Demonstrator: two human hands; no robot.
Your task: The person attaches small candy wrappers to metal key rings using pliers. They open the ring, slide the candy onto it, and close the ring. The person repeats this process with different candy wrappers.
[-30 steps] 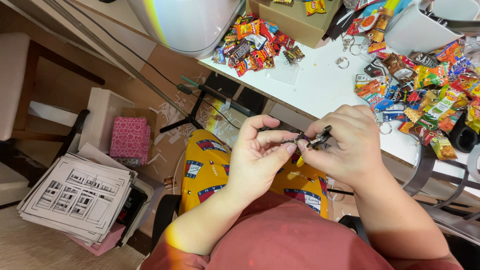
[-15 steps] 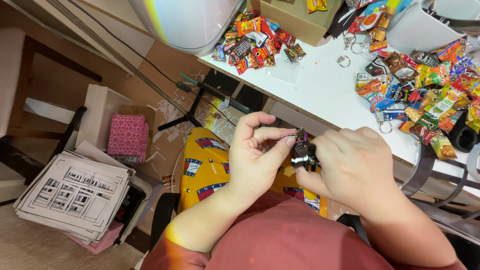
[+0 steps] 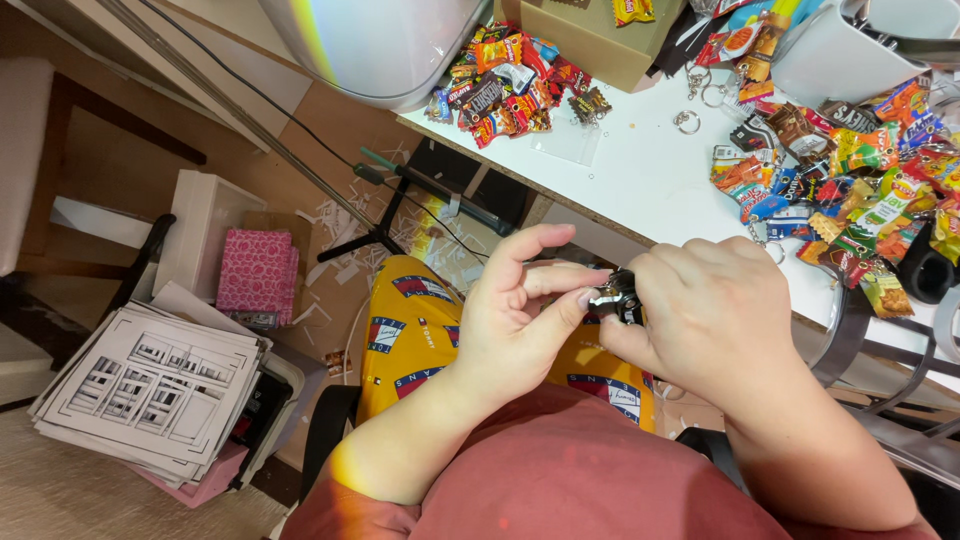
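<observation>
Your left hand (image 3: 520, 320) and right hand (image 3: 710, 310) meet in front of your chest, just off the near edge of the white counter (image 3: 640, 175), and between them sits a small dark and silvery piece (image 3: 615, 297) — a little clasp or charm, too small to tell which. The left thumb and forefinger are pressed together on its left end, with the other left fingers fanned upward and free; the right fingers are curled in tight around its right side, though whether they pinch the piece or a small tool is hidden behind the knuckles. Keep the left pinch firm and close to the metal end so the piece cannot twist, and let the right fingers do the turning or squeezing in small, even pushes. Hold both wrists near your body for steadiness, and tilt the piece toward you so the join stays in sight. Beyond your right fingers, on the counter, lie loose metal key rings (image 3: 686, 120) and a spread of miniature snack-packet charms (image 3: 850, 190); a second heap of them (image 3: 510, 85) lies further beyond your left fingers — work above your lap, over the yellow bag (image 3: 400, 330) below, so a dropped part lands somewhere easy to find.
</observation>
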